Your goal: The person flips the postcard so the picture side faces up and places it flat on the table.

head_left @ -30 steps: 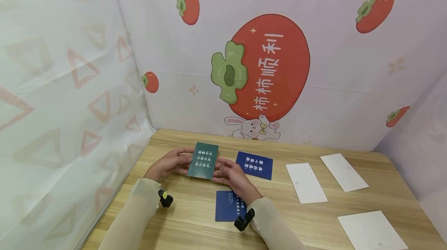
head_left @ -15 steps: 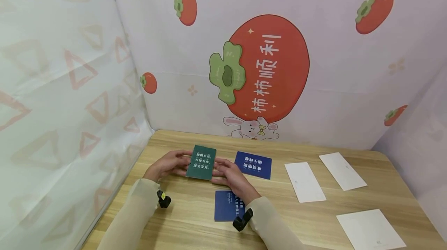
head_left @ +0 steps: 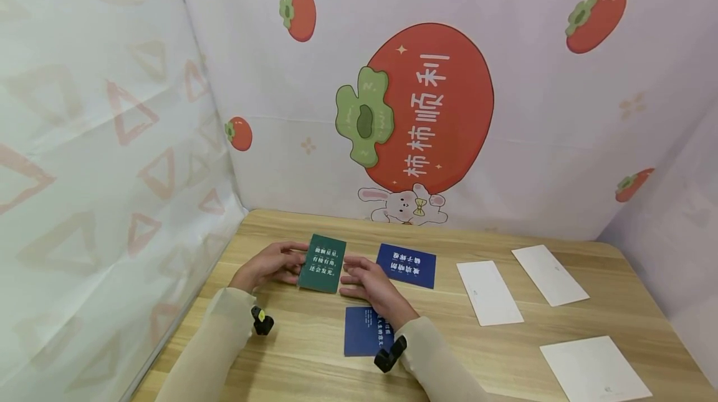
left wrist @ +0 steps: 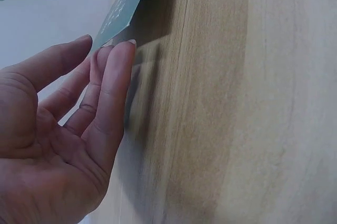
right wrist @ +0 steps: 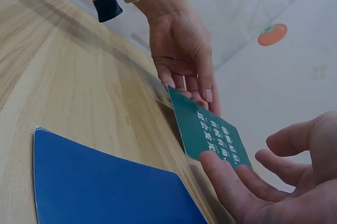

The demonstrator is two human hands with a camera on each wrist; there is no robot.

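A wood-grain table (head_left: 303,377) with rounded far corners is set against a pale, creased back wall (head_left: 538,140), which is printed with a large red persimmon (head_left: 462,109) bearing white characters (head_left: 427,107); smaller persimmons (head_left: 303,12) are scattered about it, and a white rabbit (head_left: 401,207) is drawn beneath. The left wall (head_left: 62,177) is covered with faint triangles (head_left: 116,114) and is brightly lit, while the right wall (head_left: 679,234) is cast in greyer shade

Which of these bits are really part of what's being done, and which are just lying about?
In use, it seems:
green card, between the hands
left hand
right hand

Lying about, as far as shows:
two blue cards
three white cards
all on the wooden table
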